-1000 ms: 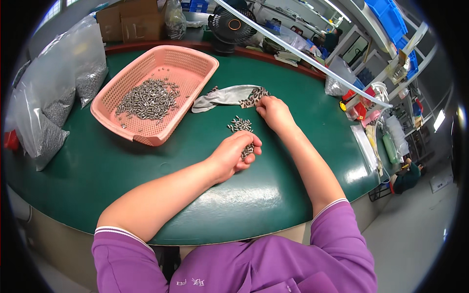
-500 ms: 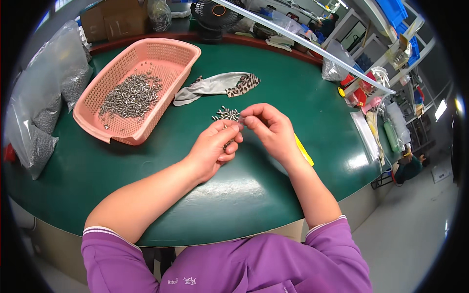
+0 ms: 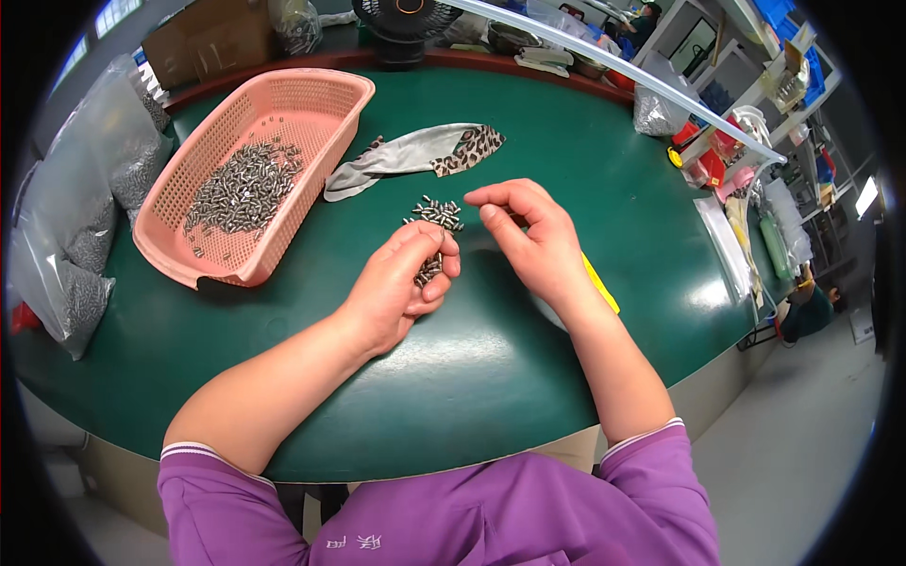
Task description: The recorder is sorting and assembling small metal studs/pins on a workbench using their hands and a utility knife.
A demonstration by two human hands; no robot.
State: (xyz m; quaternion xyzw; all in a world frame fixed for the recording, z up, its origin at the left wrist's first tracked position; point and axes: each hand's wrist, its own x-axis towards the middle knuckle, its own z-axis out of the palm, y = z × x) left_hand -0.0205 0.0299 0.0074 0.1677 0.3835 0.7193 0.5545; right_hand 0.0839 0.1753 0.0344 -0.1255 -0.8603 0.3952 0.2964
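My left hand is closed around several small shiny metal pins, which show between its curled fingers. Just beyond its knuckles, a loose pile of the same small metal pieces lies on the green tabletop. To the right of that pile, my right hand hovers with thumb and forefinger a little apart. No piece is visible between those two fingertips, and its other fingers are mostly hidden behind the hand.
At the left stands a pink plastic basket with many metal pieces. Clear bags of small parts line the far left. A grey and leopard-print cloth lies beyond the pile. A yellow object rests beside my right forearm; a fan stands behind.
My right hand has drawn away from the left, and its thumb and forefinger have parted. My left hand has shifted slightly down and left, showing more of its metal pins.
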